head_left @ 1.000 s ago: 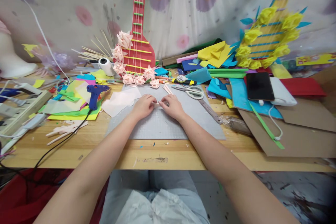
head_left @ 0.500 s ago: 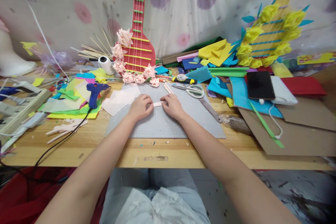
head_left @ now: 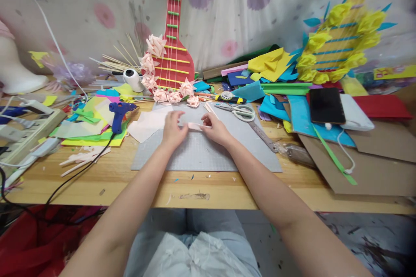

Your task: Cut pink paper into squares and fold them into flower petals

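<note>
1. Fingers [head_left: 182, 124] of our left hand [head_left: 173, 129] and our right hand [head_left: 215, 128] pinch the two ends of a pale pink paper strip [head_left: 194, 126], held just above the grey cutting mat [head_left: 208, 156] near the far edge of the tabletop [head_left: 130, 181].
2. Risk, as we judge it: the thin strip could crease or tear if the hands pull apart unevenly.
3. Risk: scissors [head_left: 240, 112] and a metal ruler [head_left: 262, 135] lie just beside our right hand; a wide sweep could knock them.
4. Blue glue gun [head_left: 118, 114] rests left of the mat, its cord trailing over the near edge.
5. Open room: the mat's near half and the bare wooden strip along the near edge.
</note>
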A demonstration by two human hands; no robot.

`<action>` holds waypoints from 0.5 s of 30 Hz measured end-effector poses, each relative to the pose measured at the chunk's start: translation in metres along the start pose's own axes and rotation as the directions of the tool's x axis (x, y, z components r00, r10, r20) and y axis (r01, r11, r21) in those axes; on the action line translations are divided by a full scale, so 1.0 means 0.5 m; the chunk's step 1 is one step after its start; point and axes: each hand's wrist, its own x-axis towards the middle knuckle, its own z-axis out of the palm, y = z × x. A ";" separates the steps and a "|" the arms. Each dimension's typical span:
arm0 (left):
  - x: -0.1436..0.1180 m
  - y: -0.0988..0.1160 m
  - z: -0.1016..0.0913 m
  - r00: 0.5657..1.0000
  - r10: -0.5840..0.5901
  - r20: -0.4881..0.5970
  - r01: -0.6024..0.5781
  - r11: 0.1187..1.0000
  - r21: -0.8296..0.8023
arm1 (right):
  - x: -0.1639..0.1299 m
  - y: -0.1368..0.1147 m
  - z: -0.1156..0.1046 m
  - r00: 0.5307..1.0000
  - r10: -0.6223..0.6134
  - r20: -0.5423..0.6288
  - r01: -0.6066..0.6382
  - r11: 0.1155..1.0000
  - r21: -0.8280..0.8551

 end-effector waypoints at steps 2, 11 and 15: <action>0.003 0.004 0.006 0.942 -0.214 -0.259 0.161 0.964 -0.212 | 0.005 -0.002 0.002 0.997 0.077 -0.016 -0.071 0.968 0.243; -0.013 0.067 0.031 0.767 -0.511 0.388 0.604 0.370 -0.706 | 0.001 -0.011 0.015 0.981 0.180 0.072 -0.186 0.769 0.611; -0.013 0.066 0.025 0.733 -0.551 0.397 0.623 0.311 -0.718 | 0.000 -0.009 0.023 0.987 0.156 0.029 -0.147 0.831 0.537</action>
